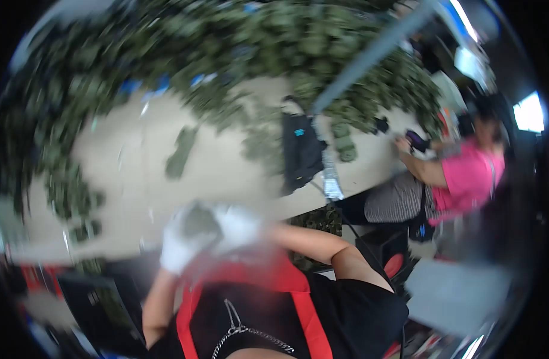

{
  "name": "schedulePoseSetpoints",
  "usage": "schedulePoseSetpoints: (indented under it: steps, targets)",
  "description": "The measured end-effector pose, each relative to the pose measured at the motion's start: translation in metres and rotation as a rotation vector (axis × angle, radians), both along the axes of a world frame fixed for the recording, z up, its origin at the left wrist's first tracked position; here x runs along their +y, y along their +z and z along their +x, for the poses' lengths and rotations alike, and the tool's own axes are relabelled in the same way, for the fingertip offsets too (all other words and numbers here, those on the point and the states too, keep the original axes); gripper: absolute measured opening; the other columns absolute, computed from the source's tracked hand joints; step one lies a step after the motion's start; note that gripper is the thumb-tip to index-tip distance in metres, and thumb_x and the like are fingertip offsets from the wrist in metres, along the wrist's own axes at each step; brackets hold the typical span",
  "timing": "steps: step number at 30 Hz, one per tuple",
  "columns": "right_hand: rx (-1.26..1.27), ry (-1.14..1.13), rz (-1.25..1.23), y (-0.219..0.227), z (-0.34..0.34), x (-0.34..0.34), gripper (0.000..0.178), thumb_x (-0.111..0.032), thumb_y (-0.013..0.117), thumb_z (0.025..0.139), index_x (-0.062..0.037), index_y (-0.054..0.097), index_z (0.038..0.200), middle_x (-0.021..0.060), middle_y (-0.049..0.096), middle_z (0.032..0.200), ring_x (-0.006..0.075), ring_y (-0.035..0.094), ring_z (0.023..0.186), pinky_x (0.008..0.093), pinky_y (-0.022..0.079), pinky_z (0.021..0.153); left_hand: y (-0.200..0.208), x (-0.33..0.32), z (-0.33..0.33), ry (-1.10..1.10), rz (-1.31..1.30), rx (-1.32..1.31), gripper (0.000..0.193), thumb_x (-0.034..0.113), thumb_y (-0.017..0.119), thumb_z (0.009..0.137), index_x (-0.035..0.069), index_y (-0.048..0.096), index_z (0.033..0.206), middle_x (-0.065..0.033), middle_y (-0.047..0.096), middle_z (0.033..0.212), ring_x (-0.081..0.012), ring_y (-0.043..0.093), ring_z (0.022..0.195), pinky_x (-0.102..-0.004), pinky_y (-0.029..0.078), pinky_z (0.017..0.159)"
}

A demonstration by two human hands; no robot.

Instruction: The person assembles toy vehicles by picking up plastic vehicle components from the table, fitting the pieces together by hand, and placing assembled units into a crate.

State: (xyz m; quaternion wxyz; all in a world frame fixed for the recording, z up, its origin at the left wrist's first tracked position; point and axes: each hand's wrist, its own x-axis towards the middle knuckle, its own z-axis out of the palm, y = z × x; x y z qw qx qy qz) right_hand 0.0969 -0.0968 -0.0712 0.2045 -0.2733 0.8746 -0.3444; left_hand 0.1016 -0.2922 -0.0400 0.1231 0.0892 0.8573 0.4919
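The pale worktop (125,161) stretches under the black bag (302,149) and well out to its left. A broad heap of leafy-looking green pieces (238,45) lies beyond the bag, curving round on both sides of it. Right of the bag, a co-worker in a pink top (469,176) stands at the worktop's edge. A grey pole (376,57) slants up and right from the bag's far end. Nearer than the bag and left of it are two white-gloved hands: the left hand (177,242) is curled round a small green bundle (201,228); the right hand (240,226) is close against it, too blurred to tell how far its fingers are closed. A loose green strip (182,152) lies left of the bag; silvery foil (331,179) hangs just right of it.
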Motion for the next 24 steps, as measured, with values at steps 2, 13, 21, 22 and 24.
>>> schedulePoseSetpoints:
  steps: [2, 13, 21, 22, 24]
  targets:
    - [0.031, -0.181, -0.159, 0.028, 0.001, 0.011, 0.066, -0.047, 0.073, 0.066, -0.0073, 0.055, 0.115, 0.0212, 0.063, 0.101, 0.0397, 0.061, 0.094, 0.0455, 0.050, 0.081, 0.008, 0.014, -0.006, -0.081, -0.094, 0.138, 0.071, 0.009, 0.080, 0.054, -0.001, 0.057, 0.121, -0.0153, 0.064, 0.108, -0.0267, 0.063, 0.099, -0.0352, 0.050, 0.089]
    - [0.091, -1.238, -0.753, 0.045, -0.085, 0.307, 0.038, -0.012, 0.072, 0.073, 0.0005, 0.061, 0.106, 0.0068, 0.067, 0.088, 0.0140, 0.062, 0.076, 0.0284, 0.049, 0.066, 0.022, 0.251, -0.134, -0.152, 0.778, -0.245, 0.087, 0.011, 0.069, 0.078, 0.013, 0.020, 0.150, -0.0115, 0.029, 0.149, -0.0224, 0.041, 0.128, -0.0339, 0.041, 0.099]
    - [0.866, -1.751, -0.217, 0.171, -0.274, 0.618, 0.042, -0.015, 0.071, 0.064, -0.0013, 0.065, 0.103, 0.0103, 0.069, 0.095, 0.0229, 0.064, 0.085, 0.0314, 0.048, 0.081, -0.109, 0.192, -0.142, 0.409, 0.356, -0.279, 0.060, 0.006, 0.068, 0.080, 0.004, 0.045, 0.135, -0.0145, 0.056, 0.121, -0.0207, 0.058, 0.099, -0.0309, 0.050, 0.082]
    - [0.703, -1.719, 0.099, 0.193, -0.304, 0.626, 0.046, -0.031, 0.066, 0.068, -0.0046, 0.065, 0.106, 0.0204, 0.066, 0.105, 0.0356, 0.062, 0.102, 0.0410, 0.050, 0.084, -0.140, 0.166, -0.134, 0.543, 0.363, -0.290, 0.058, 0.007, 0.068, 0.079, 0.004, 0.047, 0.133, -0.0134, 0.058, 0.117, -0.0198, 0.058, 0.098, -0.0308, 0.050, 0.080]
    - [0.564, -1.807, 0.446, 0.188, -0.355, 0.663, 0.053, -0.044, 0.073, 0.067, -0.0052, 0.068, 0.102, 0.0183, 0.067, 0.106, 0.0313, 0.063, 0.104, 0.0388, 0.049, 0.088, -0.131, 0.153, -0.118, 0.650, 0.231, -0.242, 0.058, 0.011, 0.072, 0.077, 0.003, 0.051, 0.130, -0.0120, 0.061, 0.111, -0.0195, 0.058, 0.096, -0.0310, 0.050, 0.081]
